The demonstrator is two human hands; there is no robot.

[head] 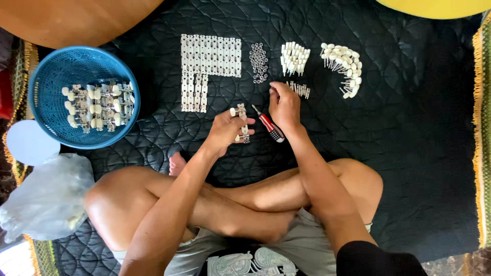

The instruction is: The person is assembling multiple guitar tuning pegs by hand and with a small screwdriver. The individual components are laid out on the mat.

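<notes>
Black quilted mat is covering the floor, with a fringed woven rug edge showing at the right. Head view: a person is sitting cross-legged, both bare arms reaching forward over the knees. Left hand is curling closed around a metal tuner strip with white knobs, holding it upright just above the mat. Right hand is pinching something tiny between thumb and fingertips, too small to tell, while a red-handled screwdriver is lying tucked under the palm, tip pointing up-left toward the strip. Just beyond the right hand, a small cluster of screws is lying on the mat. Further out, in a row: a block of metal plates, a heap of small rings, a bunch of white pegs, an arc of white-knobbed shafts. At left, a blue basket is holding finished tuner sets. A clear plastic bag is lying beside the left knee.
</notes>
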